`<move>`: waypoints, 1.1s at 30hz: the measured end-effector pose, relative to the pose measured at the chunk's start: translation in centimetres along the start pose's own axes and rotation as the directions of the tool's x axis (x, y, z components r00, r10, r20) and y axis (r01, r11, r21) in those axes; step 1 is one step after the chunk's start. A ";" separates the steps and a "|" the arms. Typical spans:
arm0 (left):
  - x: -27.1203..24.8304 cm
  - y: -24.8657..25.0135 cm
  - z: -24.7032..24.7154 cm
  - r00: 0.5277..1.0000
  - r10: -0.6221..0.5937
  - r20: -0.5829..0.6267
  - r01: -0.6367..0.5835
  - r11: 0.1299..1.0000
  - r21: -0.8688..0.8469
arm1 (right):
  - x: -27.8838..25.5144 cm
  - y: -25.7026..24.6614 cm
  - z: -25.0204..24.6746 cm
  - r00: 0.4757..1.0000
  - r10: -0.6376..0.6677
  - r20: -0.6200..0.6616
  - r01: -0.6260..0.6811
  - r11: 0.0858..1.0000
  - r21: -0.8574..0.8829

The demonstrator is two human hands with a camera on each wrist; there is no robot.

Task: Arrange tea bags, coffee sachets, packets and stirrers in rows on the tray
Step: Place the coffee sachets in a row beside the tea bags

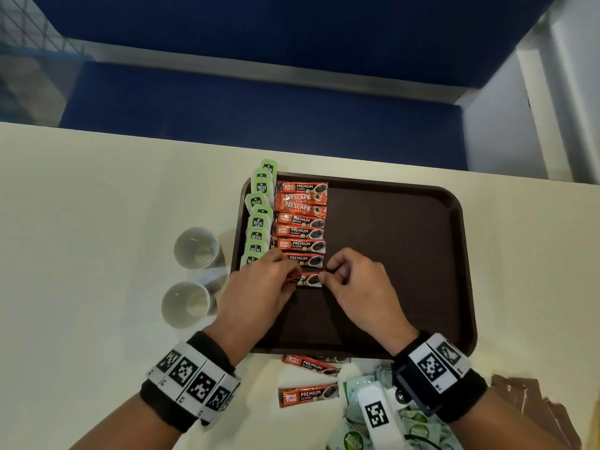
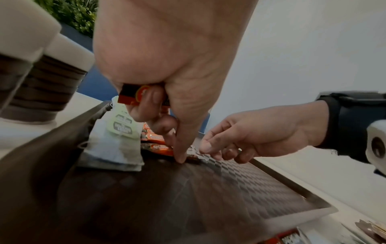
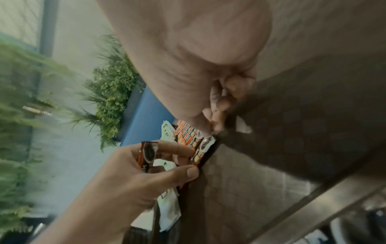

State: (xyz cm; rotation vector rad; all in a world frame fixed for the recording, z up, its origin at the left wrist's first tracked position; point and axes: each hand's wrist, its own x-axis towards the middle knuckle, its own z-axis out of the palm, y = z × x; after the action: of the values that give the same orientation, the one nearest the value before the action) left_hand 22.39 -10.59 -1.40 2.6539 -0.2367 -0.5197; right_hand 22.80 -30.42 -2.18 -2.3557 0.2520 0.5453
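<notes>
The left hand holds spare coffee sachets curled in its fingers, while its thumb presses the left end of the nearest sachet down on the tray. The right hand, fingers curled, pinches that sachet's right end between thumb and forefinger. This sachet lies at the 6 o'clock end of a column of red sachets, set side by side on the left part of the tray. At 9 o'clock of that column runs a row of green-tagged tea bags, overlapping along the tray's left rim.

Off the tray, at 9 o'clock, two paper cups stand upright on the table. At 6 o'clock, by the tray's near rim, lie two loose sachets, with green packets at 5 o'clock under the right wrist and brown packets beyond them.
</notes>
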 end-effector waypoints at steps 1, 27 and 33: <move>0.1 0.0 0.0 1.000 0.001 -0.006 -0.001 1.000 0.000 | -0.1 -0.1 -0.1 0.999 -0.034 -0.009 0.034 0.999 -0.023; 0.6 1.1 -1.9 0.988 -0.136 -0.079 0.066 0.813 -0.579 | 1.0 -1.1 -1.8 0.968 -0.218 -0.127 0.237 0.957 0.168; 0.8 2.3 -4.6 0.972 0.015 0.236 0.170 0.650 -0.740 | -0.5 -4.3 -4.1 0.942 -0.292 0.167 0.164 0.834 0.527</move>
State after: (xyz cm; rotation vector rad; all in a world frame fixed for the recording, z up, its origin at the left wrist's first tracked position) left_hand 24.76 -11.16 3.22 1.7743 0.0436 -0.7490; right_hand 25.04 -30.01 3.29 -1.7526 -0.0089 0.5613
